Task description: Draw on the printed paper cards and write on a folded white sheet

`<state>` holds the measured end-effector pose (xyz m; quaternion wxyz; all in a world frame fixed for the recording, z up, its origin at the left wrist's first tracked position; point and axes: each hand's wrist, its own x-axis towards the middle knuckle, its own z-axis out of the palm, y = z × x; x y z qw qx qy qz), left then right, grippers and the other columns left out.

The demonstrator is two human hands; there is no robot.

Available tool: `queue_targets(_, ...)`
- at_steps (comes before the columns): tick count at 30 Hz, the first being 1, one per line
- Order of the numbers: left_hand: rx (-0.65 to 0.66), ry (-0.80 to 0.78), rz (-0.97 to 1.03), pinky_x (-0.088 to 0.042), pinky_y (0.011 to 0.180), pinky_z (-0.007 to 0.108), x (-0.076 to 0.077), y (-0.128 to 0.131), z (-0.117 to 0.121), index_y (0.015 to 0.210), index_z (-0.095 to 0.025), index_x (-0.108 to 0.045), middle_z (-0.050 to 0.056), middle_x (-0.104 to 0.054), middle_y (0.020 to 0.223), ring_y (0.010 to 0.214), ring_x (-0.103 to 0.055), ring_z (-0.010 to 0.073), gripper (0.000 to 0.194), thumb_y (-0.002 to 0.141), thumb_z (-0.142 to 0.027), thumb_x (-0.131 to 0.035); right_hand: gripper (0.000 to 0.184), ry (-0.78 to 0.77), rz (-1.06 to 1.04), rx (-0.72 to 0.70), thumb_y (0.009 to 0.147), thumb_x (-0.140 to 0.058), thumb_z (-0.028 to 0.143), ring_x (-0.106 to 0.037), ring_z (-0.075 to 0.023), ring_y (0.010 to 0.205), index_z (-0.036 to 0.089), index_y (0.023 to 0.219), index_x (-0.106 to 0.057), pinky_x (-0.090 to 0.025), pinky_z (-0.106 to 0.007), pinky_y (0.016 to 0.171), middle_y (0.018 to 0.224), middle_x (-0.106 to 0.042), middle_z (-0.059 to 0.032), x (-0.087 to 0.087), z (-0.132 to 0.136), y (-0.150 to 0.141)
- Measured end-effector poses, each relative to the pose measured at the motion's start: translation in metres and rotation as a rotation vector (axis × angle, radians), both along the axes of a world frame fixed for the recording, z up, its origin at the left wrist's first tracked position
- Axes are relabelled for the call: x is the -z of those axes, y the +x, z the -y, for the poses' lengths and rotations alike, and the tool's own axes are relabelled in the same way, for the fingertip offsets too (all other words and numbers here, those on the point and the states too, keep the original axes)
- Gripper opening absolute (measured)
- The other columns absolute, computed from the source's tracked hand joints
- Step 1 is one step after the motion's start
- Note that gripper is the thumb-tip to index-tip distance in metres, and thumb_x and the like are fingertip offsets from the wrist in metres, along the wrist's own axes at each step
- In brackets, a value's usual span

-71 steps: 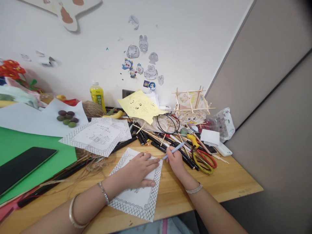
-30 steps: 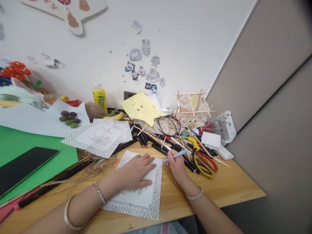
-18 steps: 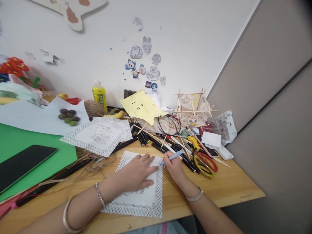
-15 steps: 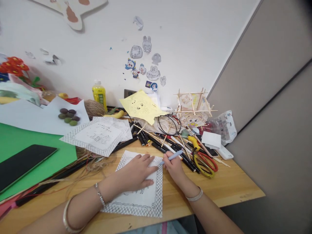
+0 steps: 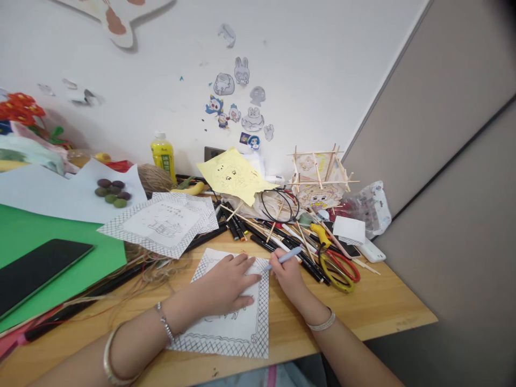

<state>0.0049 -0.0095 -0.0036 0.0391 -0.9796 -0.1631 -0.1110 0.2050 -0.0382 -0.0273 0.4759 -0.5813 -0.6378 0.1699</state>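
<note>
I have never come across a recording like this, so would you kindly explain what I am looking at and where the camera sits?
There is no machine here: these are a person's own bare hands, seen through one head-worn camera looking forward and down. The left hand lies spread on a drawing sheet with a cross-hatched border. The right hand holds a light-blue pen, its tip near the sheet's upper right corner. Around them on the wooden desk are black markers, a paper-and-stick frame, green paper and a yellow-green drink bottle.
</note>
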Motion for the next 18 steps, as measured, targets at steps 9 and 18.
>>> queue_targets(9,-0.022,-0.001,-0.051,-0.045,0.089,0.052,-0.0028,0.0010,0.0009,0.119,-0.020,-0.058,0.021,-0.051,0.132,0.117,-0.050,0.0396,0.040,0.086,-0.043,-0.060,0.030,0.011,0.012,0.049,0.084,-0.040,0.032,-0.039,-0.0133,0.049,0.024,0.055,-0.036,-0.029,-0.026,0.050,0.048,-0.039,0.0057,0.0035,-0.0023,0.0030)
queue_targets(18,-0.021,0.004,-0.083,-0.045,0.090,0.054,-0.0037,0.0004,0.0015,0.121,-0.021,-0.057,0.022,-0.050,0.133,0.118,-0.050,0.0403,0.041,0.087,-0.045,-0.057,0.033,0.051,-0.026,0.163,0.089,-0.039,0.034,-0.040,-0.0144,0.049,0.025,0.058,-0.035,-0.031,-0.027,0.052,0.048,-0.040,0.0057,-0.0005,-0.0005,0.0071)
